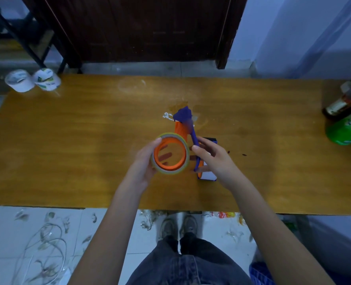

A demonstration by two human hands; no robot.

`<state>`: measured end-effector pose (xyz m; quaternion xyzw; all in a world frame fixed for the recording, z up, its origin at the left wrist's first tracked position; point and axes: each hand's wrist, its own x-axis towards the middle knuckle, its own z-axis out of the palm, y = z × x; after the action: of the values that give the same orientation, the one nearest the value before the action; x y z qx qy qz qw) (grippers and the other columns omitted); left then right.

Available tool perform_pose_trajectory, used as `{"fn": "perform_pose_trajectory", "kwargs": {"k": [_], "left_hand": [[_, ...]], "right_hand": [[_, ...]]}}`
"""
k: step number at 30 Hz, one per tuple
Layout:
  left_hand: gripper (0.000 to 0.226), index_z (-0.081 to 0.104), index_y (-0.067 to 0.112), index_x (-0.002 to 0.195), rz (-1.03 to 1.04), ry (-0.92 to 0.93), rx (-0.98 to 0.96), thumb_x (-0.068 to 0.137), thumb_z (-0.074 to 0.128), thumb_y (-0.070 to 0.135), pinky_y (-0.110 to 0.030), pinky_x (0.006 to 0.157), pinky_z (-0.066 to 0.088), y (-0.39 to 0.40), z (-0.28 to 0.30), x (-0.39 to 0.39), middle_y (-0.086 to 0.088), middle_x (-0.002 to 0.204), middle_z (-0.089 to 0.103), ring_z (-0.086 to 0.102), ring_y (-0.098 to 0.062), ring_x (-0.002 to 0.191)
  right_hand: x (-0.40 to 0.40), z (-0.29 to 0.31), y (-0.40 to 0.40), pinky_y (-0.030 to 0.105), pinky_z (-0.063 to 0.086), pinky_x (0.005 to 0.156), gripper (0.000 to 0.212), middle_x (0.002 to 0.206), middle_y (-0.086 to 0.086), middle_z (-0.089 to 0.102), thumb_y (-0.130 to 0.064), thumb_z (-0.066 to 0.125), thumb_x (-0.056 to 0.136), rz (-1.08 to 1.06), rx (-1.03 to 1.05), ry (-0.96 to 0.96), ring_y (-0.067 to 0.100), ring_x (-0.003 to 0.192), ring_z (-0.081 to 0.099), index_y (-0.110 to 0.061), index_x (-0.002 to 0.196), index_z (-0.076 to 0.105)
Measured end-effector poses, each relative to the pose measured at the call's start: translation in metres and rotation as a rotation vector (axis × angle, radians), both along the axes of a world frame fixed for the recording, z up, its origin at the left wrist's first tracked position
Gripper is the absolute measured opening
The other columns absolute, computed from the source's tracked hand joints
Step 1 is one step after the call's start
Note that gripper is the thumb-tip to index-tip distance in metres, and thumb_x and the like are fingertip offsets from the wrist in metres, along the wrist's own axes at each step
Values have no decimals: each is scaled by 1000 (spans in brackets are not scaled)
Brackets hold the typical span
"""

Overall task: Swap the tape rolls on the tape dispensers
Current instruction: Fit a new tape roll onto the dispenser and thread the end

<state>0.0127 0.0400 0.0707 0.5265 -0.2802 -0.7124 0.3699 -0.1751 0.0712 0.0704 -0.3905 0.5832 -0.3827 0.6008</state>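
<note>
1. Wooden table [67, 140], orange-brown, fills the middle of my head view; a dark door stands behind it and pale floor tiles lie below its near edge.
2. Tape roll [171, 156], yellowish with an orange core, sits at centre, lifted above the table with its open side facing me.
3. Left hand [143, 161], at 9 o'clock of the roll: fingers curled around its outer rim, gripping it, thumb at the top edge.
4. Tape dispenser [188, 128], purple with orange parts, at 1 o'clock of the roll and touching it; its purple head points away from me. I cannot tell if the roll is fully off its hub.
5. Right hand [213, 161], at 3 o'clock of the roll: thumb and fingers pinched on the dispenser's purple handle.
6. Second item, a purple and white block [208, 174], lies on the table under the right hand; too hidden to identify.
7. Two white paper rolls [32, 80] at 10 o'clock, on the table's far corner.
8. Bottles [347, 118], green and dark, at 3 o'clock by the table's edge.
9. Shoes [178, 225] and dark trousers at 6 o'clock.
</note>
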Motion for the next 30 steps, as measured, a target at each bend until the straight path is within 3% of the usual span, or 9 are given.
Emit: {"fn": "perform_pose_trajectory", "kwargs": {"k": [4,7,10,14,18,21,24,27,30], "left_hand": [[53,63,9,118,-2,7,22,76,64,42,-46,94,48,0,0,-2,-14,111,67,63,-26,101],[39,67,10,109,6,-17,38,82,62,36,-40,83,53,0,-3,-5,-10,100,71,66,-23,91],[24,69,12,97,28,-55,49,83,64,31,-36,73,56,-1,-5,-9,-4,85,72,68,-18,76],[20,69,15,94,-11,-130,48,81,68,31,-31,66,56,-4,-2,-13,3,75,74,70,-13,63],[27,71,22,98,-95,-270,3,78,72,38,-37,73,56,-13,3,-13,1,92,72,68,-22,85],[37,70,19,99,-202,-394,-24,76,70,47,-36,69,57,-25,10,-7,-2,90,73,68,-23,85],[42,71,21,100,-321,-512,-30,75,68,55,-41,76,58,-34,17,-5,-4,90,73,68,-23,86],[41,69,20,96,-451,-587,-4,79,62,57,-36,72,56,-38,29,-16,-1,81,70,66,-22,81],[55,64,16,98,-641,-707,42,81,49,67,-32,67,50,-37,38,-31,-2,80,65,63,-22,77]], "right_hand": [[2,2,-2,36,61,62,45,116,1,63,-30,56,90,-39,12,-19,17,98,67,-22,134,47],[2,2,-4,34,61,59,40,111,2,64,-29,57,90,-67,32,-31,15,94,67,-23,129,49],[3,1,-6,36,61,67,40,106,1,64,-31,57,90,-79,88,-57,11,87,65,-20,127,48],[8,-6,-9,43,57,83,60,118,7,61,-45,61,83,-78,188,-90,18,102,63,-19,133,41],[14,-12,-7,36,59,68,60,119,8,62,-46,63,81,-79,205,-148,20,102,65,-18,130,45],[11,-14,-4,33,58,58,54,110,9,64,-43,60,85,-76,225,-213,22,94,66,-14,128,49],[9,-13,0,33,57,58,54,109,12,61,-42,59,85,-71,237,-254,24,91,64,-11,128,49],[14,-14,5,37,59,62,47,106,8,64,-36,59,86,-69,224,-329,21,89,66,-13,127,50],[22,-16,12,35,59,63,37,107,7,64,-28,56,89,-67,234,-374,21,90,64,-18,124,53]]}}
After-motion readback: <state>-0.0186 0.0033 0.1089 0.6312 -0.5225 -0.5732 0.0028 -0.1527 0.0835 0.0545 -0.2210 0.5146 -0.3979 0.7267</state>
